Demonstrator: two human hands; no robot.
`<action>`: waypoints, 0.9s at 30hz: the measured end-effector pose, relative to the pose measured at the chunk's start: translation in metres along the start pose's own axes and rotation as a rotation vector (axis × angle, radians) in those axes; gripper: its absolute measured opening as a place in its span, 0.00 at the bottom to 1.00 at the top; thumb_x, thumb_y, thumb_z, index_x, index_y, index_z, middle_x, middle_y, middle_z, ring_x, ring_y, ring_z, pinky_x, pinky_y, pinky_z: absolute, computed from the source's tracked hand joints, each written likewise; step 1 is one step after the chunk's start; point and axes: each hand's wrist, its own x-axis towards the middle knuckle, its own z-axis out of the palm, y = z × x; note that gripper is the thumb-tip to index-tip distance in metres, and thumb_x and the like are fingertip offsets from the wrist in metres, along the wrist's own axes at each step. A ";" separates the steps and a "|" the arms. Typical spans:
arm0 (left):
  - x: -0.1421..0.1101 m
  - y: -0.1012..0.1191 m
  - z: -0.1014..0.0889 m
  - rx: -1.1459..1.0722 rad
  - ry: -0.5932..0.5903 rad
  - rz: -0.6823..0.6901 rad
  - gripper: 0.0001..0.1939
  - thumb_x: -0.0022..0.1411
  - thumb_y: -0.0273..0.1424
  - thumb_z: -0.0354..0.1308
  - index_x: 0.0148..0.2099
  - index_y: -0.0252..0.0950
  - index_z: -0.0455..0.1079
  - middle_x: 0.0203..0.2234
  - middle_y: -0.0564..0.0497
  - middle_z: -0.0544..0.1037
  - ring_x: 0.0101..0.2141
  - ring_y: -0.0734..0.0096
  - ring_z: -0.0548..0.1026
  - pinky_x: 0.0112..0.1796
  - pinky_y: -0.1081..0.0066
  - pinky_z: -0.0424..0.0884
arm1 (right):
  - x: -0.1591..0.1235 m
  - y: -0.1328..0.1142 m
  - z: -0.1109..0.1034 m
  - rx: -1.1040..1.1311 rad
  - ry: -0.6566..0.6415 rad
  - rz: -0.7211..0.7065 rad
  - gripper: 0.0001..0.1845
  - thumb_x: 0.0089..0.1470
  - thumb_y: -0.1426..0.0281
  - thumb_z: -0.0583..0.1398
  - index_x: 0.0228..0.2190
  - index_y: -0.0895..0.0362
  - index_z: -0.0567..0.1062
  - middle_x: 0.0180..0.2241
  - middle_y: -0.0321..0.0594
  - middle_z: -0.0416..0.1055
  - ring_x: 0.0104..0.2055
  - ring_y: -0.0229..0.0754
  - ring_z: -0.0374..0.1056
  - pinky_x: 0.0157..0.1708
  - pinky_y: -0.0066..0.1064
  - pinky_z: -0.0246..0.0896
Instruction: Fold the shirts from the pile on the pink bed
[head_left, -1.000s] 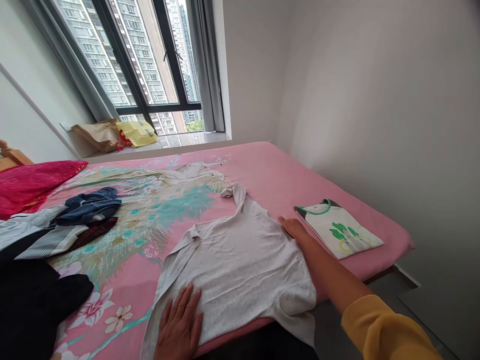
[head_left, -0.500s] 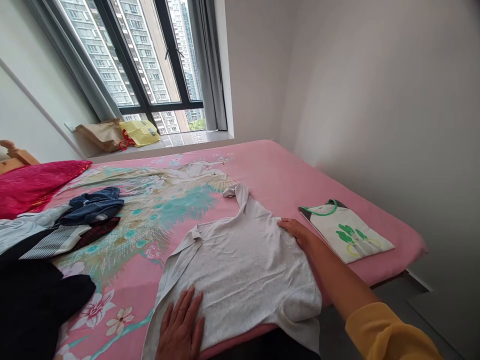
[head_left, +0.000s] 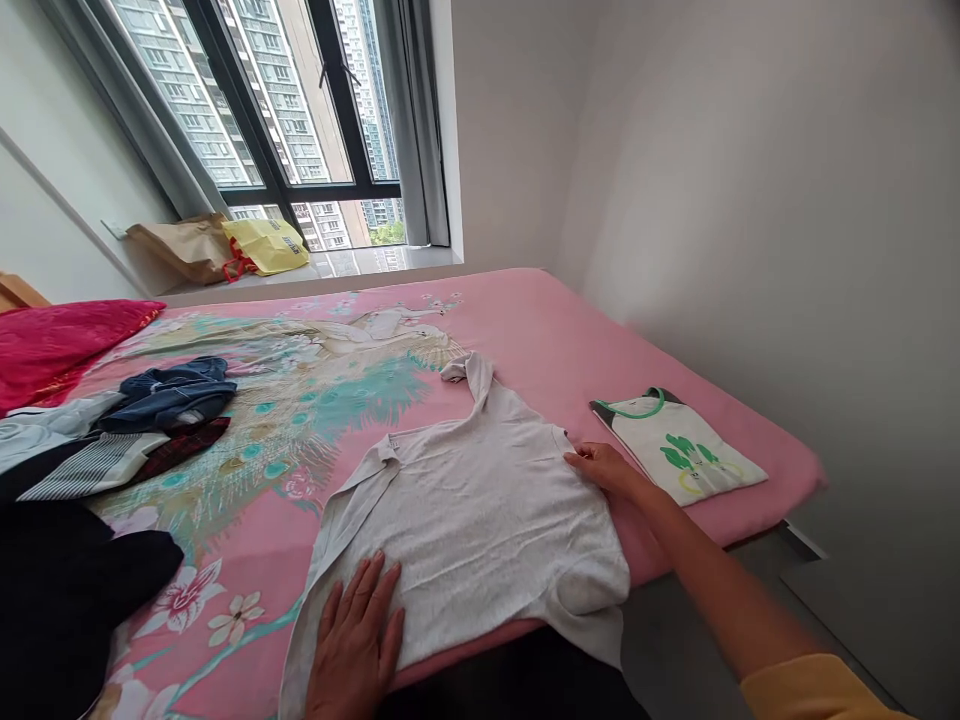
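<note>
A light grey long-sleeved shirt (head_left: 480, 510) lies spread over the near edge of the bed, with some wrinkles. Part of it droops past the edge at lower right. My left hand (head_left: 356, 630) rests flat on its lower left part, fingers stretched out. At the shirt's right side, my right hand (head_left: 596, 465) pinches the fabric edge between thumb and fingers. Just beyond that hand lies a folded white T-shirt (head_left: 675, 450) with a green collar and a green plant print.
The pink bedsheet (head_left: 517, 310) has a peacock and flower pattern. At left lie a black garment (head_left: 67, 590), a pile with blue denim (head_left: 180, 390) and a red pillow (head_left: 67, 340). Paper and yellow bags (head_left: 266, 245) sit on the windowsill. A wall borders the right side.
My right hand has shifted slightly outward along the shirt's right edge, its fingers now closed on the fabric. The left hand stays flat on the shirt. The view has moved a little.
</note>
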 end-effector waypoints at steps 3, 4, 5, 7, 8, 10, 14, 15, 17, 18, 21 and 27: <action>-0.001 0.001 -0.001 0.007 -0.016 -0.010 0.26 0.61 0.34 0.49 0.61 0.43 0.58 0.61 0.50 0.59 0.60 0.61 0.57 0.60 0.57 0.47 | -0.008 0.007 0.001 -0.328 0.116 0.004 0.16 0.52 0.57 0.55 0.32 0.55 0.74 0.34 0.40 0.74 0.36 0.44 0.67 0.33 0.30 0.55; -0.001 0.001 -0.003 0.013 -0.026 -0.011 0.25 0.61 0.34 0.49 0.61 0.43 0.58 0.61 0.50 0.59 0.60 0.62 0.57 0.60 0.57 0.47 | -0.011 0.009 0.003 -0.422 0.149 0.021 0.15 0.53 0.58 0.54 0.33 0.55 0.73 0.34 0.42 0.74 0.37 0.45 0.67 0.33 0.31 0.55; -0.001 0.001 -0.004 0.018 -0.036 -0.011 0.25 0.61 0.34 0.49 0.61 0.44 0.58 0.61 0.51 0.59 0.60 0.62 0.57 0.60 0.57 0.47 | -0.013 0.011 0.006 -0.501 0.189 0.035 0.14 0.54 0.60 0.53 0.35 0.55 0.73 0.35 0.44 0.74 0.37 0.47 0.67 0.34 0.33 0.55; -0.002 0.002 -0.007 0.027 -0.055 -0.010 0.25 0.62 0.33 0.49 0.62 0.44 0.58 0.61 0.51 0.59 0.60 0.62 0.57 0.59 0.58 0.48 | -0.015 0.006 0.015 -0.589 0.283 0.013 0.14 0.55 0.64 0.52 0.40 0.56 0.71 0.38 0.47 0.72 0.41 0.49 0.66 0.38 0.36 0.56; -0.002 0.002 -0.009 0.032 -0.065 -0.010 0.25 0.62 0.33 0.49 0.62 0.44 0.58 0.61 0.51 0.59 0.60 0.62 0.57 0.59 0.58 0.48 | -0.015 -0.001 0.022 -0.593 0.323 -0.043 0.15 0.55 0.66 0.52 0.43 0.56 0.70 0.41 0.48 0.71 0.43 0.49 0.65 0.41 0.37 0.56; -0.003 0.004 -0.011 0.040 -0.079 -0.016 0.25 0.62 0.33 0.49 0.62 0.44 0.57 0.61 0.50 0.59 0.60 0.61 0.57 0.59 0.57 0.48 | -0.015 -0.025 0.043 -0.526 0.345 -0.223 0.15 0.55 0.68 0.51 0.44 0.56 0.69 0.44 0.47 0.70 0.48 0.48 0.63 0.47 0.37 0.55; -0.006 0.008 -0.016 0.024 -0.093 -0.027 0.26 0.62 0.32 0.49 0.63 0.44 0.56 0.61 0.49 0.59 0.60 0.60 0.56 0.59 0.56 0.49 | -0.009 -0.082 0.107 -0.385 0.199 -0.605 0.18 0.57 0.67 0.49 0.47 0.56 0.69 0.50 0.45 0.66 0.54 0.46 0.59 0.55 0.38 0.52; -0.007 0.009 -0.018 0.008 -0.102 -0.029 0.26 0.62 0.32 0.48 0.63 0.44 0.56 0.61 0.49 0.59 0.60 0.60 0.56 0.58 0.56 0.49 | -0.006 -0.092 0.125 -0.391 0.164 -0.639 0.19 0.57 0.67 0.50 0.48 0.56 0.69 0.52 0.45 0.65 0.56 0.46 0.57 0.56 0.40 0.50; -0.003 0.008 -0.023 -0.050 -0.130 -0.050 0.25 0.62 0.33 0.49 0.61 0.45 0.58 0.60 0.49 0.60 0.59 0.59 0.58 0.57 0.55 0.53 | -0.001 -0.099 0.156 -0.425 0.135 -0.639 0.20 0.56 0.66 0.51 0.50 0.56 0.68 0.55 0.46 0.62 0.59 0.48 0.54 0.58 0.44 0.46; 0.002 0.006 -0.025 -0.094 -0.144 -0.076 0.23 0.62 0.34 0.49 0.60 0.45 0.60 0.59 0.48 0.63 0.58 0.59 0.61 0.55 0.56 0.56 | 0.001 -0.098 0.167 -0.436 0.145 -0.624 0.21 0.56 0.65 0.52 0.50 0.56 0.68 0.55 0.46 0.62 0.59 0.48 0.53 0.59 0.46 0.43; 0.033 -0.009 -0.029 -0.233 -0.118 -0.233 0.17 0.62 0.36 0.49 0.52 0.42 0.66 0.49 0.46 0.73 0.48 0.60 0.70 0.47 0.59 0.64 | 0.005 -0.087 0.185 -0.414 0.217 -0.620 0.20 0.57 0.64 0.51 0.50 0.56 0.68 0.55 0.45 0.62 0.59 0.47 0.53 0.61 0.46 0.39; 0.139 -0.050 -0.013 -0.276 -0.012 -0.443 0.22 0.53 0.34 0.59 0.51 0.38 0.66 0.49 0.42 0.70 0.50 0.53 0.65 0.49 0.57 0.59 | 0.005 -0.081 0.181 -0.368 0.283 -0.650 0.18 0.57 0.65 0.51 0.47 0.56 0.69 0.52 0.45 0.65 0.56 0.46 0.57 0.60 0.44 0.44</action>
